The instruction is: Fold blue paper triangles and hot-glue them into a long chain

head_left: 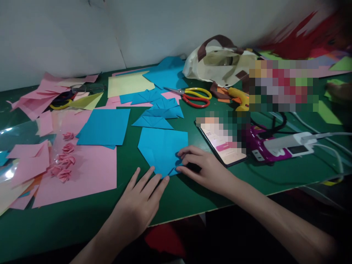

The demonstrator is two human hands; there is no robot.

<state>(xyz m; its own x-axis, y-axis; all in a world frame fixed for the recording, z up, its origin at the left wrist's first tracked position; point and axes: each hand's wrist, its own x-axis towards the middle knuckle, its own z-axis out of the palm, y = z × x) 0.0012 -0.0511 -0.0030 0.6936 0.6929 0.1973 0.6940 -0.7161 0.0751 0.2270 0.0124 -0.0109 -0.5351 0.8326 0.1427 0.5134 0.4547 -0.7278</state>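
Observation:
A blue sheet (162, 148) lies on the green table with its lower corners folded in. My left hand (143, 198) rests palm down with its fingers spread, the fingertips at the sheet's lower edge. At the sheet's lower right, my right hand (203, 167) has bent fingers, with thumb and fingertips closed on the paper's edge. Just behind are folded blue pieces (154, 119). To the left, a stack of blue squares (106, 126) overlaps a large pink sheet (96, 176), which also bears small pink paper roses (67, 159).
Scissors (196, 98), a cloth bag (220, 66) and a yellow glue gun (239, 98) lie at the back. A phone (224, 145) and a purple power strip (261, 146) with cables are on the right. A person's hand (339, 91) shows at the far right. The table's front edge (192, 216) is near.

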